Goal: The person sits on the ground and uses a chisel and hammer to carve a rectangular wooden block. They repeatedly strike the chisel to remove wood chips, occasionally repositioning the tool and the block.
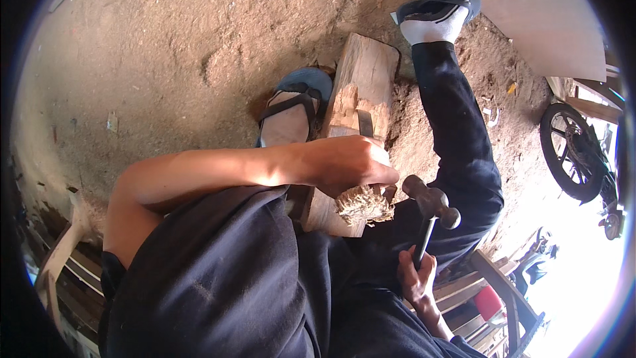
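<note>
My left hand [354, 166] is closed around a chisel [365, 122]. Its flat dark blade points away from me and rests on a wooden block [361, 66], while its frayed, splintered handle end [364, 205] faces me. The block lies lengthwise between my feet, with a rough, lighter gouged patch near the blade. My right hand [417, 275] grips the handle of a ball-peen hammer [430, 202]. The metal hammer head is raised just right of the frayed handle end, apart from it. My left fingers hide the middle of the chisel.
Sandy, chip-strewn ground [165, 46] surrounds the block. My sandalled foot [291, 113] is close on its left, the other foot [437, 20] beyond its far right. A pale board [530, 13] lies at the far right, a motorcycle wheel [573, 152] below it. Wooden furniture frames [63, 258] stand nearby.
</note>
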The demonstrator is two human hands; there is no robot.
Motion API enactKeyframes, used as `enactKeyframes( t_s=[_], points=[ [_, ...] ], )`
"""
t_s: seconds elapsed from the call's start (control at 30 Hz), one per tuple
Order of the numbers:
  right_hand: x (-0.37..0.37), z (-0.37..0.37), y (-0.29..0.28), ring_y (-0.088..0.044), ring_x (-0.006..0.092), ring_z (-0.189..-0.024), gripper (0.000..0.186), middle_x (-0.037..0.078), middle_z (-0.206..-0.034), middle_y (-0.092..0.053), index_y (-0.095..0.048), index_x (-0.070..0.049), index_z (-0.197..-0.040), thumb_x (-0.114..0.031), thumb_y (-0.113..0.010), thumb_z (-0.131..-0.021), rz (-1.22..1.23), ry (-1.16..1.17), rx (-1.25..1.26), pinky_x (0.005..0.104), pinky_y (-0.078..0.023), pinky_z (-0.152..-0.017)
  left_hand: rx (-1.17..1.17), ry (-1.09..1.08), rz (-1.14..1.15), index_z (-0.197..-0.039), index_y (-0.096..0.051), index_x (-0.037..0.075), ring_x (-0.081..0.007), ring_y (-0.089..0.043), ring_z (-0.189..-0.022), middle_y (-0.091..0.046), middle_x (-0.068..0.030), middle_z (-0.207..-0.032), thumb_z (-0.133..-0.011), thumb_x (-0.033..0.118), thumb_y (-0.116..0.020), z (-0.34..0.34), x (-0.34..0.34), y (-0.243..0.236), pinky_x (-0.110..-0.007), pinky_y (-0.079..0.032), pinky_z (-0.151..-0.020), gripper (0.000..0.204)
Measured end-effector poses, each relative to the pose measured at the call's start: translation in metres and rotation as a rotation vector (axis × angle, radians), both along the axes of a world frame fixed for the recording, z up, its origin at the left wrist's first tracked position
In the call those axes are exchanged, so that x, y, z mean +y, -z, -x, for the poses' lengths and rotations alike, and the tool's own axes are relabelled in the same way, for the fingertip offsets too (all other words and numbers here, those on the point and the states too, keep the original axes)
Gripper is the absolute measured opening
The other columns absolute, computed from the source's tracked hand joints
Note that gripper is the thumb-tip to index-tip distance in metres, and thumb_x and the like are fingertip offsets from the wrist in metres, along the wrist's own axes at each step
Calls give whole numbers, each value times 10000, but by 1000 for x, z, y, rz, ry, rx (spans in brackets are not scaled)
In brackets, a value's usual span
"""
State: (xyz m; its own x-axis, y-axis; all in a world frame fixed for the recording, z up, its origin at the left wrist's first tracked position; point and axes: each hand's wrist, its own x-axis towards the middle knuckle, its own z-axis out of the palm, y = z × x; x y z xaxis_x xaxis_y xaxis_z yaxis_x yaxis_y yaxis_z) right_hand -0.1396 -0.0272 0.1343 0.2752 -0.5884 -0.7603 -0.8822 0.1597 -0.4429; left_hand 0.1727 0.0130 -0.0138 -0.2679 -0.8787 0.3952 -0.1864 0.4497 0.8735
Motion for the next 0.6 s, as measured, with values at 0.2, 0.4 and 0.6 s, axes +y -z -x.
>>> enactKeyframes(
  t_s=[0.2, 0.4, 0.6],
  points=[
    [1, 11, 6, -476, 109, -545, 265, 44, -569, -540, -615, 17, -772, -194, -646, -929, -45, 13, 47, 335, -396, -523, 31, -19, 12, -919, -590, 68, -328, -682, -808, -638, -108, -776, -807, 90, -653, 0, 2, 0, -433, -517, -753, 130],
    [-1, 6, 7, -494, 128, -544, 273, 64, -575, -544, -629, 24, -808, -217, -638, -935, -40, -81, 81, 340, -409, -529, 30, -74, 41, -902, -594, 68, -326, -679, -754, -633, -107, -740, -840, 108, -650, 4, 4, 1, -434, -521, -696, 93],
    [9, 15, 2, -459, 90, -464, 406, -2, -540, -508, -515, -44, -688, -325, -604, -967, 85, -52, -131, 282, -335, -451, -31, -72, 24, -908, -603, 66, -327, -677, -730, -635, -113, -724, -871, 144, -652, 0, 2, 3, -436, -525, -666, 99]
  ],
)
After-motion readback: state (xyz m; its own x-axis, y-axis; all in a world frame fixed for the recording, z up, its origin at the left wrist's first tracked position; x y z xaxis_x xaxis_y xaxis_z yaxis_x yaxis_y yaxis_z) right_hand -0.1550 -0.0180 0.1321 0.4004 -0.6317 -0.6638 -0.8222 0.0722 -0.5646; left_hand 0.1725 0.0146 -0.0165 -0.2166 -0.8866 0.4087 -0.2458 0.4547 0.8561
